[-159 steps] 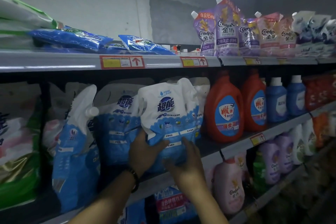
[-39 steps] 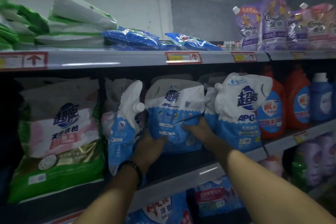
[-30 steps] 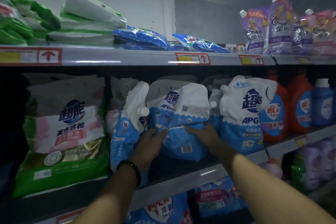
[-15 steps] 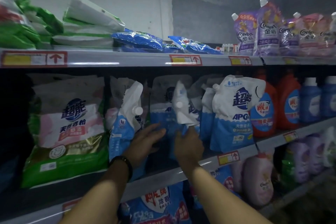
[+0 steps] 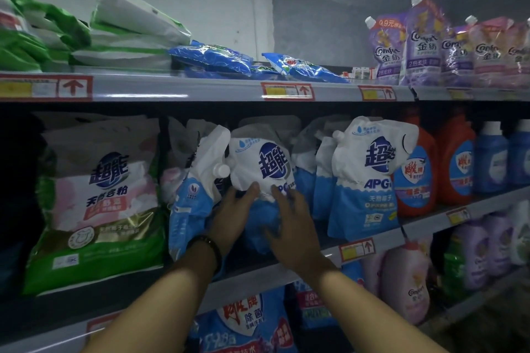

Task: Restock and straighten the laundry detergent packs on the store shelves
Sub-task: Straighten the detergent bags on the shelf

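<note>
White-and-blue, the soft detergent pouch (image 5: pixel 265 180) stands on the middle shelf (image 5: pixel 424 226) just left of the front-facing pouch (image 5: pixel 370 178), left hand (image 5: pixel 233 216) and right hand (image 5: pixel 292 228) pressed open-fingered against its sides, apparently mid-straightening; next it likely needs squaring upright, label forward.

"超能" and "APG" on white-blue pouch (image 5: pixel 365 178); "Comfort 金纺" on purple pouch (image 5: pixel 423 46).

Your forearms are bare, with no sleeves showing below the elbows. On your left wrist sits a dark beaded bracelet (image 5: pixel 207 246), a single narrow band. Your right wrist carries nothing, and both hands are ungloved.
</note>
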Demonstrator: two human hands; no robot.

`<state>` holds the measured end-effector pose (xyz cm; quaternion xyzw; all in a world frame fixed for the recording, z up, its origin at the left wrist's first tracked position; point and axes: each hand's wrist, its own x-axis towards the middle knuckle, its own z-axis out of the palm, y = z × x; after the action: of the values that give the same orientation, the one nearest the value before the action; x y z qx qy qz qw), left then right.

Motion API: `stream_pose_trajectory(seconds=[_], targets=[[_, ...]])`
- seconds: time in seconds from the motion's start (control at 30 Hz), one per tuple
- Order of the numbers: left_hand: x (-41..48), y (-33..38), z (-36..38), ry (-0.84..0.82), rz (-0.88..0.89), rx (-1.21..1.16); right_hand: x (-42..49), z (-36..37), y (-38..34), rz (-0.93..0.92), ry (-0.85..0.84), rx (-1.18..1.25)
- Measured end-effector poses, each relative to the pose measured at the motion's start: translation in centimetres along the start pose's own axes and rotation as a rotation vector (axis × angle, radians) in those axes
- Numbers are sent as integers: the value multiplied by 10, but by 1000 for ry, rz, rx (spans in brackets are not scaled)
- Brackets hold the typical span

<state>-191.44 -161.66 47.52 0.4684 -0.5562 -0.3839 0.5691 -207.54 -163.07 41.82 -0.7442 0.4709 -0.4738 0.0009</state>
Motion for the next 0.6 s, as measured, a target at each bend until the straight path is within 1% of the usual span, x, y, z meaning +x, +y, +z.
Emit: stream_pose_trajectory(seconds=[0.07,0.13,0.17,0.23,0.33,0.43,0.5,0.57,0.6], targets=[[22,-9,7,153,-12,-7,-11,10,4,-24,-55,-28],[43,-13,12,248,-22,3,-17,13,3,3,-81,-37],[44,-3,15,276,-4,-2,-19,14,3,23,-95,-58],[51,13,18,333,35,61,-20,13,2,32,-137,-124],[50,25,13,493,131,155,-23,11,3,-38,-185,-171],[32,14,11,529,204,217,-25,9,1,-52,-222,-114],[23,11,22,527,220,146,-26,8,3,-63,-221,-98],[11,5,40,503,225,88,-23,6,3,-35,-190,5],[4,-3,47,500,259,101,-19,4,3,8,-157,84]])
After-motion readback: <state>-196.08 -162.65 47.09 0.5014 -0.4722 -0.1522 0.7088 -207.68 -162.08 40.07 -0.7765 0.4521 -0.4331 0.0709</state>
